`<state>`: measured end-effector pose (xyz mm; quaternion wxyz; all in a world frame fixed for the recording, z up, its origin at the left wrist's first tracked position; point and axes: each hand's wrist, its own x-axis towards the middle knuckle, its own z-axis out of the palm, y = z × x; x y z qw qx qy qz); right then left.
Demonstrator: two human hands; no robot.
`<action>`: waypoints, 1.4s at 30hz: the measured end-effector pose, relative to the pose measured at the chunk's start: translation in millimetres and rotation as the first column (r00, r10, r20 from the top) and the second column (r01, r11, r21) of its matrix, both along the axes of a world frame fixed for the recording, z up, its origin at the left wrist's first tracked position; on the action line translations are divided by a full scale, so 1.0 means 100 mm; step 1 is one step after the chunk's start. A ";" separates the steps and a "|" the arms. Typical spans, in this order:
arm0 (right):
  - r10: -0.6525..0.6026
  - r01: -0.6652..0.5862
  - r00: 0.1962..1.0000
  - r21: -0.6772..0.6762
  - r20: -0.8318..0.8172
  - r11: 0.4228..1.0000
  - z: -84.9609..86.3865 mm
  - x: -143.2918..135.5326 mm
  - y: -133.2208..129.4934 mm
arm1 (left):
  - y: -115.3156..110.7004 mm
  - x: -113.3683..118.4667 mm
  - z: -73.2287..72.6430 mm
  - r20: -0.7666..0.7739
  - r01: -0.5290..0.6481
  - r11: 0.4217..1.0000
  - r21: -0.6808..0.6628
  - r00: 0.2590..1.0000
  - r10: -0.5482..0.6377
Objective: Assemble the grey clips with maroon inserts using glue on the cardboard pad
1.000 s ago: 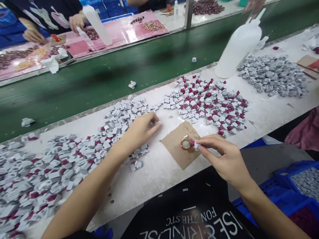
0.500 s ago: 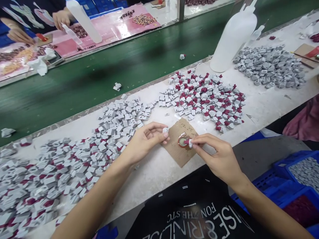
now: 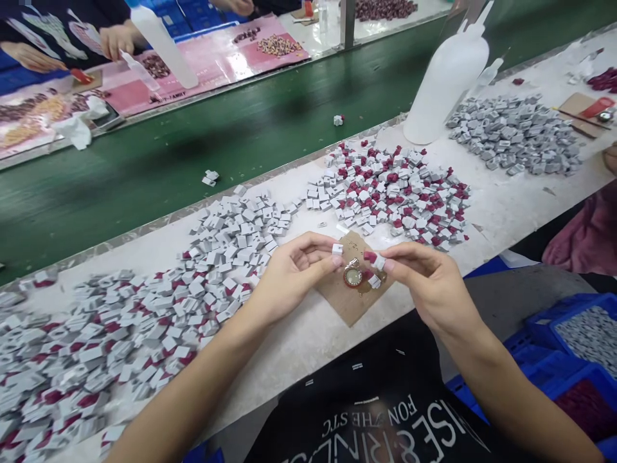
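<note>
Left hand: I am pinching a small pale-grey plastic block (image 3: 337,249) between thumb and fingertips of my left hand (image 3: 301,273), above the left side of the cardboard.
Right hand: I am gripping a small maroon-and-grey plastic piece (image 3: 375,259) in the fingertips of my right hand (image 3: 431,276), its maroon end pointing towards the grey block; the two are staying apart.
Brown cardboard square: It is lying on the white counter (image 3: 289,350) under both hands, carrying a round, red-rimmed dish (image 3: 353,276). Another grey-and-maroon piece (image 3: 374,281) is sitting just beside the dish; I cannot tell whether they are touching.
Step in hand: I am holding one piece up in each hand, close together over the cardboard.
Next move: By my judgement, parts this small are calling for light, steady fingertips and careful alignment.
Piles: A mixed grey-and-maroon heap (image 3: 407,193) is spreading beyond the cardboard, and a larger heap of pale blocks (image 3: 159,308) is covering the counter to the left.
White squeeze bottle: It is standing (image 3: 446,83) beside an all-grey pile (image 3: 518,135).
</note>
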<state>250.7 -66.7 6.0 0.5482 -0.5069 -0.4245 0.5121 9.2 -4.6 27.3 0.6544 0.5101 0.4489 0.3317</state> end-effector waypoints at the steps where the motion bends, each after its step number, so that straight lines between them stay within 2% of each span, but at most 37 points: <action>1: -0.004 0.004 0.998 -0.007 -0.070 1.000 0.00 -0.01 0.04 | 0.01 0.04 0.02 0.006 0.018 1.000 0.014 1.000 -0.018; 5: 0.005 -0.010 0.979 -0.021 -0.204 1.000 0.01 -0.05 0.16 | 0.04 0.16 0.08 0.049 0.088 0.994 0.058 0.995 -0.090; 12: -0.009 -0.005 0.973 -0.061 -0.230 0.998 0.01 -0.10 0.19 | 0.07 0.21 0.01 0.098 0.090 0.995 0.039 0.991 -0.094; 19: -0.003 0.003 0.992 -0.004 -0.124 1.000 0.01 -0.13 0.20 | 0.08 0.22 0.03 0.064 0.075 0.994 0.082 0.995 -0.081; 24: 0.074 -0.073 0.997 0.045 -0.025 0.996 0.05 -0.13 0.30 | 0.09 0.18 0.09 0.029 0.064 0.987 0.146 0.997 -0.069; 27: 0.166 -0.168 0.985 0.053 0.046 0.984 0.11 -0.15 0.45 | 0.18 0.10 0.11 -0.024 0.076 0.978 0.192 0.997 -0.073; 30: 0.334 -0.342 0.919 0.005 0.207 0.940 0.20 -0.21 0.76 | 0.33 -0.07 0.14 -0.176 0.104 0.953 0.284 0.983 -0.054; 32: 0.366 -0.382 0.851 -0.036 0.376 0.924 0.26 -0.29 1.11 | 0.44 -0.22 0.17 -0.286 0.073 0.931 0.357 0.958 0.034; 34: 0.278 -0.306 0.752 -0.058 0.597 0.950 0.32 -0.41 1.55 | 0.52 -0.37 0.19 -0.326 -0.027 0.917 0.398 0.930 0.168; 35: 0.203 -0.239 0.655 -0.055 0.728 0.970 0.34 -0.48 1.79 | 0.55 -0.44 0.20 -0.320 -0.086 0.915 0.393 0.921 0.224; 37: 0.148 -0.186 0.586 -0.045 0.797 0.981 0.35 -0.66 2.28 | 0.58 -0.55 0.21 -0.289 -0.175 0.924 0.341 0.916 0.280; 40: 0.142 -0.173 0.515 -0.060 0.845 0.983 0.29 -0.97 2.89 | 0.61 -0.63 0.19 -0.282 -0.173 0.949 0.262 0.927 0.247; 42: 0.161 -0.171 0.486 -0.087 0.859 0.981 0.22 -1.16 3.16 | 0.66 -0.64 0.17 -0.283 -0.151 0.958 0.242 0.934 0.218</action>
